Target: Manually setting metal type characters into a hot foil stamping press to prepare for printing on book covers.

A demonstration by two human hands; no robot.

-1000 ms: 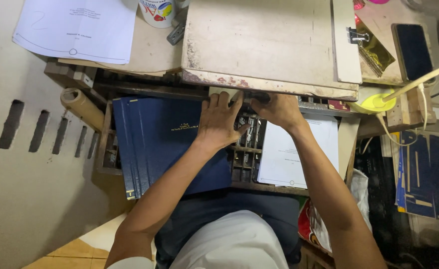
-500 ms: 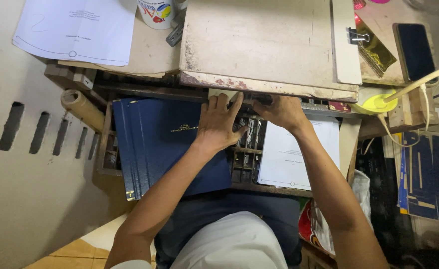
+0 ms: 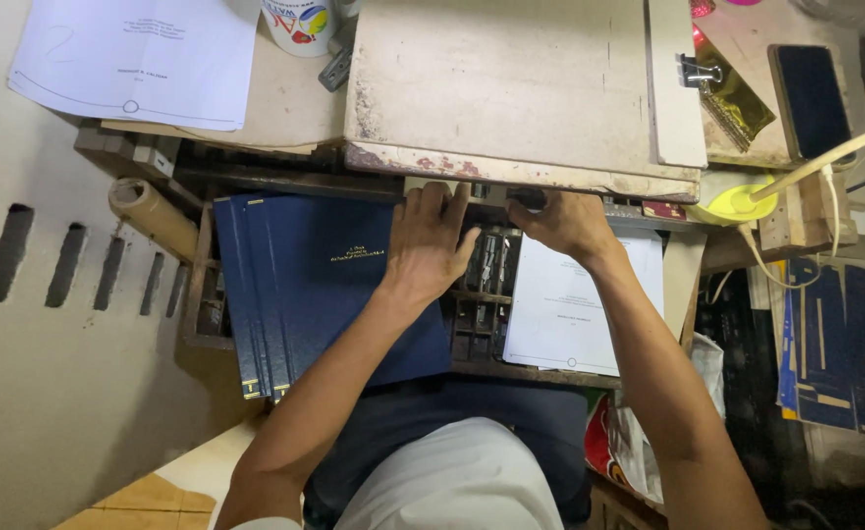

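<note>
My left hand lies flat with its fingers apart on the upper right corner of a stack of dark blue hardcover books. Its fingertips reach a pale strip under the edge of a worn wooden board. My right hand is beside it, with its fingers curled under the board's edge near a small dark part; what they hold is hidden. Between and below both hands is a wooden tray of small compartments holding dark metal pieces. A white printed sheet lies under my right forearm.
A white paper and a printed mug sit at the top left. A binder clip, gold foil and a dark pad lie at the top right. A yellow lamp head and more blue covers are at the right.
Both hands stay at the board's edge; my left fingers have shifted only slightly. Nothing else has moved.
</note>
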